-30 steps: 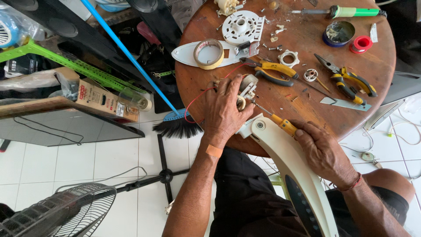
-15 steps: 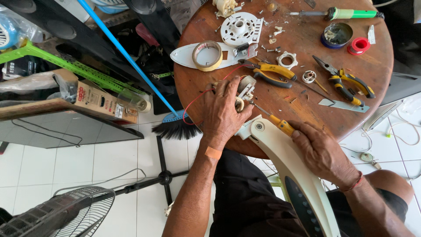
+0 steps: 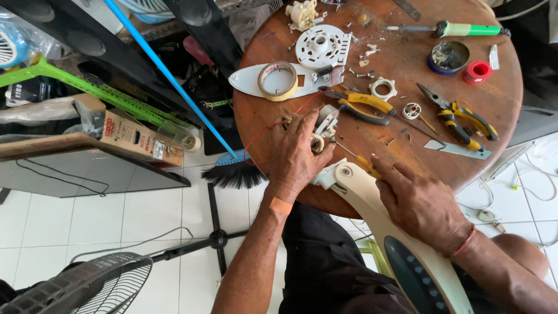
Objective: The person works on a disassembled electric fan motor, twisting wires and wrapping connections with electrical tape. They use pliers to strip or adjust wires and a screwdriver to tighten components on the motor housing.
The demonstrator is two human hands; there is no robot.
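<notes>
My left hand grips a small white fan motor part with a red wire on the round wooden table. My right hand holds a yellow-handled screwdriver, its shaft pointing at that part. The hand rests on a cream fan neck housing that runs from the table edge down over my lap.
On the table lie yellow pliers, a second pair of pliers, a tape roll, a white round plate, a green soldering iron, a tin and a red spool. A broom and a fan grille stand left.
Both hands stay almost where they were; my left hand's fingers shift slightly on the motor part, and the screwdriver stays against it.
</notes>
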